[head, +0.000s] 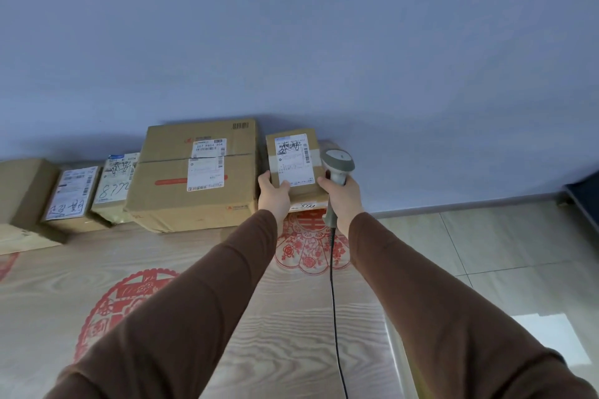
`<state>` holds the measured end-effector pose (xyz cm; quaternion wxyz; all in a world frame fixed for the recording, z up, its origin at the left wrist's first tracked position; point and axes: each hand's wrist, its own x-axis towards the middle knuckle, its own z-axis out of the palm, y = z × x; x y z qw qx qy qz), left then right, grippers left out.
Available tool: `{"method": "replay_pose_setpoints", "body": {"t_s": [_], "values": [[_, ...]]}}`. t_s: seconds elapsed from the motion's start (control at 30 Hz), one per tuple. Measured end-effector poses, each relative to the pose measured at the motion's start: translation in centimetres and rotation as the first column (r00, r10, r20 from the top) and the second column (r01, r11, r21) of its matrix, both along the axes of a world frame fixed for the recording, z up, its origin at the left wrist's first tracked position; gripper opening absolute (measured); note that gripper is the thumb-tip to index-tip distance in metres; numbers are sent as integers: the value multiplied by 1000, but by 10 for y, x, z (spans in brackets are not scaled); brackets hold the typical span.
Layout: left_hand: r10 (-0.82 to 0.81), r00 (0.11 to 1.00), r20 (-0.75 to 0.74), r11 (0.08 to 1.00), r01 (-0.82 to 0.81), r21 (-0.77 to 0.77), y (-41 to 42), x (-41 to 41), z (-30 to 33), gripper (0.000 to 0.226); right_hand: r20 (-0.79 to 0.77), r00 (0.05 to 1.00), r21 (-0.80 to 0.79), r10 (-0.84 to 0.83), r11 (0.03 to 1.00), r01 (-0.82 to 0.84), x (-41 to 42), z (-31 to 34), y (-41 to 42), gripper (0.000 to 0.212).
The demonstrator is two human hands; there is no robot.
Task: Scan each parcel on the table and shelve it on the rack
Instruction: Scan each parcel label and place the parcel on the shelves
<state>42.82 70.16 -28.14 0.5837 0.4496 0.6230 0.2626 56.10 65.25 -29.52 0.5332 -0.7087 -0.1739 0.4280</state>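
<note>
A small brown parcel (293, 157) with a white shipping label stands against the wall at the far end of the table (291, 317), on top of another box (306, 204). My left hand (273, 193) grips its lower left corner. My right hand (342, 196) holds a grey corded barcode scanner (337, 165) by the handle, and its fingers touch the parcel's right side. The scanner head sits just right of the label.
A large carton (194, 178) stands left of the small parcel, with several smaller labelled parcels (73, 193) along the wall further left. The table has a wood-grain cover with red paper-cut patterns. Tiled floor (486, 253) lies to the right. The scanner cable (334, 301) trails toward me.
</note>
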Motion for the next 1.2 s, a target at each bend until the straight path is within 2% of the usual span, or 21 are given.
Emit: {"method": "replay_pose_setpoints", "body": {"t_s": [0.1,0.17,0.27,0.47,0.57,0.63,0.73,0.87,0.93,1.03,1.2], "values": [[-8,995,102,997,0,74,-11,-8,18,51,13,1000,102,2,995,-3,3,25,-15,18],[-39,990,133,988,18,153,-20,-15,38,46,21,1000,161,-9,987,5,0,48,-29,20],[-68,985,157,976,33,213,-40,-35,73,57,19,1000,261,-15,965,10,-17,86,-56,21],[-147,951,270,936,45,350,-114,-115,138,58,53,998,417,-23,909,-1,-98,157,-139,25],[-216,906,364,923,68,378,-167,-169,165,45,41,999,474,-34,881,11,-154,186,-189,26],[-229,888,399,929,77,362,-199,-207,179,46,63,997,487,-41,873,6,-192,201,-221,28],[-233,877,420,907,40,419,-233,-257,193,48,170,984,494,-61,869,-32,-243,224,-263,27],[-242,873,423,883,17,470,-260,-304,208,65,329,931,540,-156,840,-50,-294,259,-306,22],[-242,877,416,866,2,500,-270,-318,215,76,332,942,533,-45,833,-147,-315,278,-322,22],[-251,889,384,828,-9,561,-285,-329,223,77,298,946,519,128,810,-273,-340,298,-338,31],[-246,888,389,801,-39,597,-299,-334,232,73,384,916,493,119,812,-313,-361,312,-351,36]]}}
